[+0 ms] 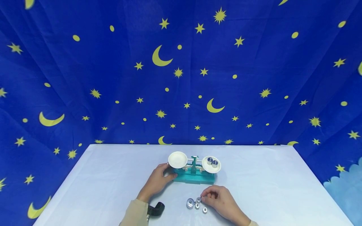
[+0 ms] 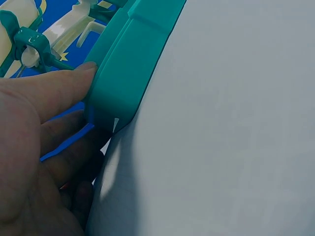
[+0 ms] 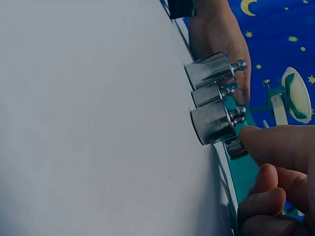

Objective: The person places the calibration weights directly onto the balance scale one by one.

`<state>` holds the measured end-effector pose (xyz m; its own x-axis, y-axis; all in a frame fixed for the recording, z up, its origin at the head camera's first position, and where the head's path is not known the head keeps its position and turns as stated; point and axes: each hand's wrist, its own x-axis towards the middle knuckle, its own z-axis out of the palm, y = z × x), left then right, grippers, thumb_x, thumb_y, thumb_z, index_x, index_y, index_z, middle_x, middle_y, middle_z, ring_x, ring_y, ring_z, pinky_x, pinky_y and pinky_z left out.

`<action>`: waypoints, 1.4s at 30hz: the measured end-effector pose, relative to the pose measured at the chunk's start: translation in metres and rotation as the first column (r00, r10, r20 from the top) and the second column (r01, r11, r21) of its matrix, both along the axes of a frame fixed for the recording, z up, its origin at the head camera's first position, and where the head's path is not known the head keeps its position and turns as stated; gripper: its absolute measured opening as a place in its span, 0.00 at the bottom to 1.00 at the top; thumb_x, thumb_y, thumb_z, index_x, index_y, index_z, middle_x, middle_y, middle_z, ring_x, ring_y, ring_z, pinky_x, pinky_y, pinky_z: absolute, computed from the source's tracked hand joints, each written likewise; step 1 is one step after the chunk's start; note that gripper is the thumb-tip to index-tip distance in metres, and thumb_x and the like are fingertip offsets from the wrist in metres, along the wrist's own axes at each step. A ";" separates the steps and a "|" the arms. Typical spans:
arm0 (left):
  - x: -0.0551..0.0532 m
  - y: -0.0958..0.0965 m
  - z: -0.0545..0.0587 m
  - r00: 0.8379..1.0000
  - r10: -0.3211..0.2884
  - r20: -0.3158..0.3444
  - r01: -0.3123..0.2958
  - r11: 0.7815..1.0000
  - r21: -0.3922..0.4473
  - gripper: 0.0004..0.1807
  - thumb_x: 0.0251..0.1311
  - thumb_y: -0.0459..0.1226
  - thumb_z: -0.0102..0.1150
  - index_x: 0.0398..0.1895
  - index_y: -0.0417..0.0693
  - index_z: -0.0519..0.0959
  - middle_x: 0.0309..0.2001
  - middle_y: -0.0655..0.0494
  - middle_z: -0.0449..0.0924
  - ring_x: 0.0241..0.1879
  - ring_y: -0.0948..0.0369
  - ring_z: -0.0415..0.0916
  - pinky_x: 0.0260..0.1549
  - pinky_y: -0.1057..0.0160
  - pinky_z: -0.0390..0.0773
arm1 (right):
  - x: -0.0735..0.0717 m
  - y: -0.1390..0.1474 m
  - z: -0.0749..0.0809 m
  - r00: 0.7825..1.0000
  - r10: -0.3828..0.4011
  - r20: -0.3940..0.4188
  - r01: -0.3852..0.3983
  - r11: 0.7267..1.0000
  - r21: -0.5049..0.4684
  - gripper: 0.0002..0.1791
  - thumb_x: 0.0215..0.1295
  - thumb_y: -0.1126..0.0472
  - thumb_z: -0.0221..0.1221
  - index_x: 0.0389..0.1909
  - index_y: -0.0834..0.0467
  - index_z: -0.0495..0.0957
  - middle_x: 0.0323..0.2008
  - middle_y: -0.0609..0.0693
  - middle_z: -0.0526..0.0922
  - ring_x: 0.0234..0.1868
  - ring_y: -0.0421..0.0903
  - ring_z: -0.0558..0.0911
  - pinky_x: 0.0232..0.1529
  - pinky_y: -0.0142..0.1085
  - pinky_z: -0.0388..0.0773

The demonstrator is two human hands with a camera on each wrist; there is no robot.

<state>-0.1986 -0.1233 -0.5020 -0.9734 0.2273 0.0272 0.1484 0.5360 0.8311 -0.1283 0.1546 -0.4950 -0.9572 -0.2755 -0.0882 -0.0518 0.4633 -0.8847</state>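
Observation:
A green balance scale (image 1: 194, 179) with two white pans stands on the table. My left hand (image 1: 157, 181) holds the left end of its base, thumb (image 2: 74, 83) on the near side and fingers beyond the end. Two metal weights (image 1: 212, 162) lie in the right pan; the left pan (image 1: 177, 159) has nothing in it. In front of the scale, several knobbed metal weights (image 1: 190, 203) stand in a group. My right hand (image 1: 219, 200) pinches a small weight (image 3: 235, 148) at the group's far side, its thumb covering part of it.
The white table (image 1: 268, 182) runs back to a blue curtain (image 1: 181, 84) printed with yellow moons and stars. A black wrist strap with its device (image 1: 156, 209) sits on my left wrist, at the end of the beige sleeve (image 1: 135, 213).

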 end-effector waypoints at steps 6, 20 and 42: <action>0.000 0.000 0.000 1.000 0.003 0.002 -0.003 1.000 0.004 0.30 0.62 0.45 0.67 0.65 0.43 0.75 0.66 0.45 0.74 0.70 0.42 0.63 0.70 0.35 0.58 | 0.000 0.000 0.000 1.000 -0.009 -0.010 0.009 1.000 0.000 0.07 0.59 0.56 0.70 0.35 0.53 0.86 0.23 0.42 0.78 0.24 0.36 0.73 0.23 0.28 0.71; 0.000 0.000 -0.001 1.000 0.006 0.017 -0.006 1.000 0.001 0.30 0.62 0.46 0.67 0.66 0.45 0.75 0.67 0.46 0.73 0.71 0.43 0.62 0.70 0.34 0.57 | 0.001 0.001 0.004 1.000 -0.016 -0.005 0.016 1.000 -0.025 0.08 0.58 0.56 0.71 0.35 0.55 0.86 0.24 0.44 0.78 0.25 0.37 0.74 0.25 0.28 0.72; 0.002 0.000 0.001 1.000 0.004 0.016 -0.004 1.000 -0.004 0.30 0.62 0.45 0.67 0.66 0.44 0.75 0.66 0.44 0.73 0.71 0.42 0.63 0.70 0.34 0.58 | 0.003 0.000 0.013 0.999 -0.032 0.010 0.032 0.998 -0.056 0.10 0.58 0.56 0.71 0.37 0.56 0.85 0.26 0.45 0.78 0.25 0.38 0.73 0.22 0.28 0.72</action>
